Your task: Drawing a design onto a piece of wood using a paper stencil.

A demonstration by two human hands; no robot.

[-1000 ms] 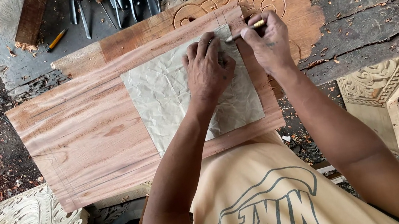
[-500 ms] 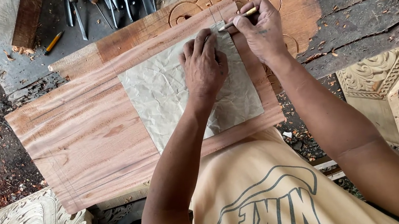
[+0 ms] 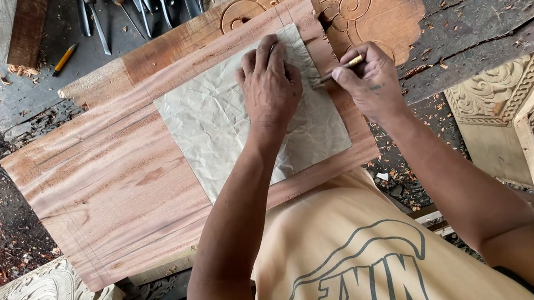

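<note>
The right hand (image 3: 374,80) pinches a pencil (image 3: 338,72) pointing toward 9 o'clock at the paper (image 3: 222,125), which the left hand (image 3: 270,87) presses with flat, closed fingers.

Head camera, looking steeply down, probably close.

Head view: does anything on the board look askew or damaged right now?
The paper sheet on the wooden board is heavily crumpled, not smooth. The left hand presses it flat while the right hand holds a pencil at its right edge. Wood chips litter the ground. Nothing looks broken.
</note>
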